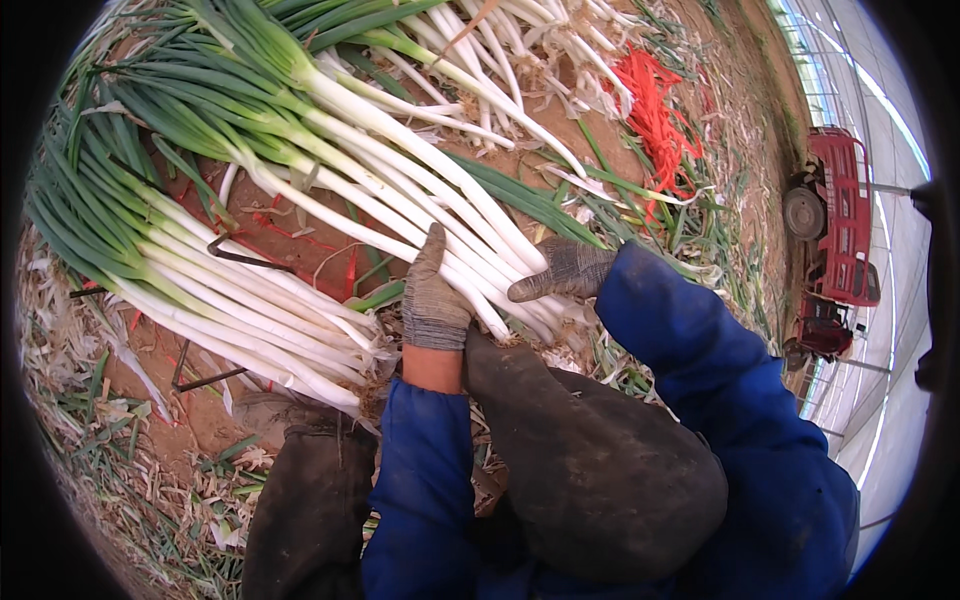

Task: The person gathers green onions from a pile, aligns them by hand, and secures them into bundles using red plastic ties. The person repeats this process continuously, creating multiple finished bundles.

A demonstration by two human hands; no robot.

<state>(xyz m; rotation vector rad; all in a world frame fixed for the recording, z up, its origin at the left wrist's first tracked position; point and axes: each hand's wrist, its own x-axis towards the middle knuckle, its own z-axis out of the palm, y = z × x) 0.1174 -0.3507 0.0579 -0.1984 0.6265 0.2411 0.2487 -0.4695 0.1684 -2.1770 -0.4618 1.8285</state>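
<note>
A bunch of long green onions (415, 195) lies slanting before me, white stalks toward me and green leaves to the far left. My left hand (437, 305), in a dirty grey work glove, closes round its left side near the root ends, thumb on top. Gripping the right side is my gloved right hand (568, 272), its thumb laid across the stalks. The fingers of both hands are partly hidden under the bunch. To the left, a second row of green onions (235, 300) rests on thin dark bars (248, 258), its roots by my lower leg.
More loose green onions (490, 60) lie at the far side. Beside them is a heap of red plastic string (655, 115). Leaf scraps (180, 500) litter the brown soil. At the right, a red vehicle (840, 220) stands near a pale greenhouse wall (900, 330).
</note>
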